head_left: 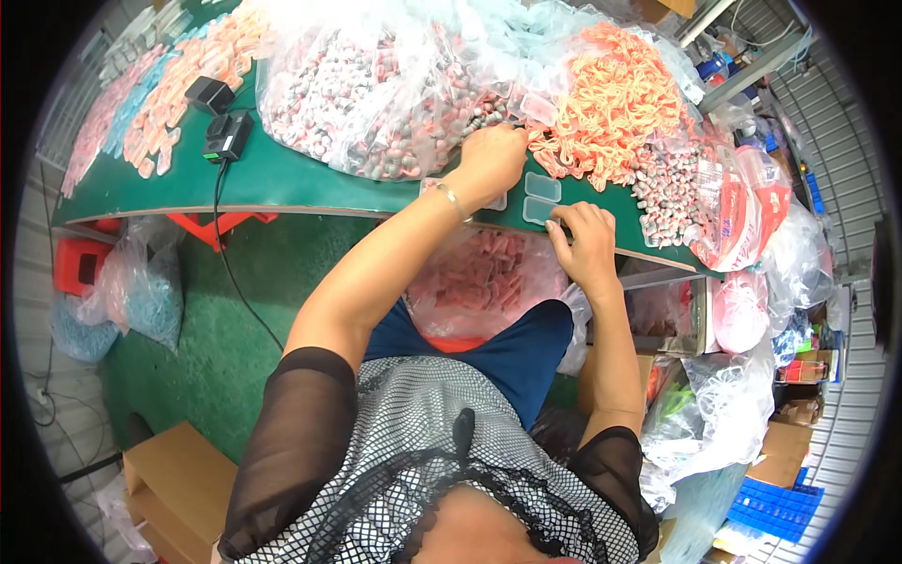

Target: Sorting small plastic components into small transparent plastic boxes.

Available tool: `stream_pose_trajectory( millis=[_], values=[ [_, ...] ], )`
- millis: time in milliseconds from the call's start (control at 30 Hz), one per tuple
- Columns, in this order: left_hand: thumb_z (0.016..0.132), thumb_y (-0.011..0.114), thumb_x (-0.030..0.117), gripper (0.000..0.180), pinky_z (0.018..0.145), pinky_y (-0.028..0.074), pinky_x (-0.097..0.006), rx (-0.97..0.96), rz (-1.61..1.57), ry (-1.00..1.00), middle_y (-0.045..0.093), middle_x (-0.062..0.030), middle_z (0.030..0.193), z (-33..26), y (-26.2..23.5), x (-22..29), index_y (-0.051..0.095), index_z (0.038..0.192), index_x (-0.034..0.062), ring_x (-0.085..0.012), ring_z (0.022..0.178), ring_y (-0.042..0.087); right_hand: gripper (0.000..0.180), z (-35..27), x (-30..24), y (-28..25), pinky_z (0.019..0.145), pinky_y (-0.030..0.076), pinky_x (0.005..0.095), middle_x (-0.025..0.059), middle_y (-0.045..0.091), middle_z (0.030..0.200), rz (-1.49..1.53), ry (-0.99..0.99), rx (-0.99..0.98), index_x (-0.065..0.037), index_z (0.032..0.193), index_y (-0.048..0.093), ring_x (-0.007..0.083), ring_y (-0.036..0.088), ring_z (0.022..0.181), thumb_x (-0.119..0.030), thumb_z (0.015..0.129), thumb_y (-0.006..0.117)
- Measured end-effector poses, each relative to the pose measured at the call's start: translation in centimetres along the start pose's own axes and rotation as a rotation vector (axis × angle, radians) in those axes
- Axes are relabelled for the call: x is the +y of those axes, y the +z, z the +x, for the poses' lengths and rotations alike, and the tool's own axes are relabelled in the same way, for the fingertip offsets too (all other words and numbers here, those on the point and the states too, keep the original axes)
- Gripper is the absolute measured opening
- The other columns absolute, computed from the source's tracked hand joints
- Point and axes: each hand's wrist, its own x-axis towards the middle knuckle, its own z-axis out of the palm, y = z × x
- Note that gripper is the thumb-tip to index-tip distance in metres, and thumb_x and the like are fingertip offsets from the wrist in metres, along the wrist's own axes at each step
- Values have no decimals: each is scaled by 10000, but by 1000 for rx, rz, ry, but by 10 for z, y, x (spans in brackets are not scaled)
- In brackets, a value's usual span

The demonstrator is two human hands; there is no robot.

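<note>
My left hand [493, 162] reaches across the green table to the mouth of a big clear bag [366, 103] full of small grey, white and coral pieces. Its fingers are bent together at the bag's right edge, and what they hold, if anything, is hidden. A small clear hinged plastic case [542, 186] lies unfolded between my hands. Beside its near right corner is my right hand [587, 240], thumb and fingers apart, with nothing visible in it. Another clear case [498, 201] lies partly under my left wrist. One more clear case [538, 108] rests by the orange cords.
Orange looped cords [615, 103] are heaped at the back right, beside a pile of small pieces [667, 193]. Flat coral pieces [202, 80] and a black adapter [228, 136] with a hanging cable are at left. Below the table edge sits a bag of pink pieces [484, 273].
</note>
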Motion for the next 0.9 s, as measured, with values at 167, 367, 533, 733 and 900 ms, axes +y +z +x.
stream_pose_trajectory(
  millis=[167, 367, 533, 733, 900],
  values=[
    [823, 626, 172, 134, 640, 540, -450, -43, 150, -102, 672, -139, 844, 22, 27, -8, 660, 862, 48, -339, 767, 678, 109, -3, 13, 3, 774, 409, 381, 51, 591, 802, 99, 115, 47, -91, 907, 651, 249, 585, 795, -116, 807, 687],
    [825, 617, 182, 116, 631, 527, -457, 80, -7, 45, 656, -111, 809, 11, -10, 5, 683, 840, 87, -334, 744, 661, 165, 5, 23, 1, 827, 450, 393, 90, 642, 947, 129, 145, 216, -75, 981, 657, 276, 611, 927, -86, 817, 676],
    [816, 642, 166, 95, 675, 520, -437, -160, -126, 270, 649, -103, 811, -17, -24, 16, 683, 837, 84, -313, 798, 654, 194, 21, 20, 6, 869, 465, 401, 104, 656, 1012, 168, 34, 149, -65, 1023, 658, 291, 613, 980, -57, 829, 659],
    [814, 664, 193, 134, 737, 526, -445, -221, -250, 211, 660, -136, 848, -29, -19, 16, 702, 809, 65, -348, 845, 658, 98, 12, 14, 12, 785, 472, 377, 76, 660, 899, 290, 134, 54, -71, 899, 668, 263, 619, 865, -78, 804, 690],
    [793, 693, 218, 169, 780, 516, -455, -241, -293, 170, 660, -136, 887, -30, -17, 20, 710, 881, 74, -347, 901, 649, 116, 8, 21, 16, 748, 455, 357, 67, 645, 865, 219, 122, 68, -81, 886, 668, 252, 612, 848, -88, 778, 708]
  ],
)
